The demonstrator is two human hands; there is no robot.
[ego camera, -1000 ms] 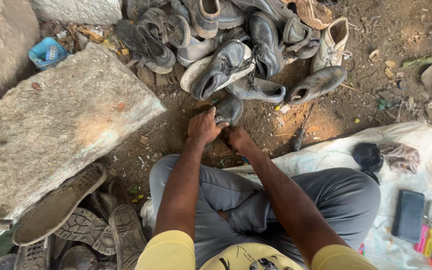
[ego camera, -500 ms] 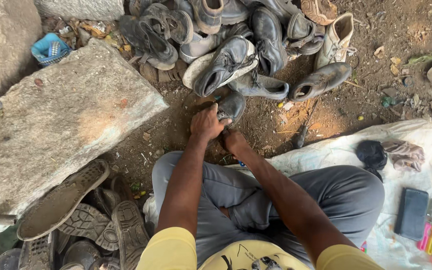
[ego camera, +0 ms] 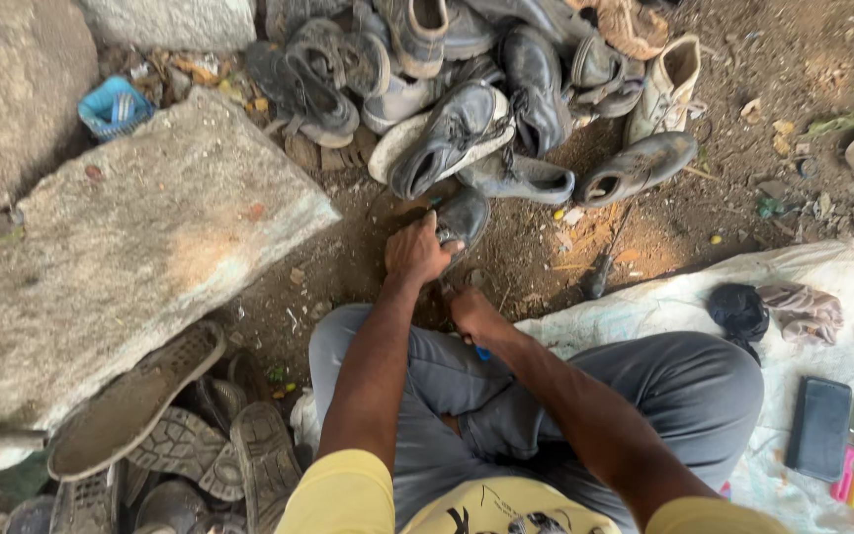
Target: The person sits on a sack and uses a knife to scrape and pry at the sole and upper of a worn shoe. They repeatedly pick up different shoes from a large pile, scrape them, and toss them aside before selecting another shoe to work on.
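Little has shifted: left hand (ego camera: 417, 252) still clamps the black shoe (ego camera: 462, 216), which points away from the knees. Right hand (ego camera: 469, 309), curled beneath, grip unclear; left nearer.

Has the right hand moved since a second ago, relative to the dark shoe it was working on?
Yes. The right hand has drawn back toward the person's knees, away from the dark shoe, which the left hand still grips.
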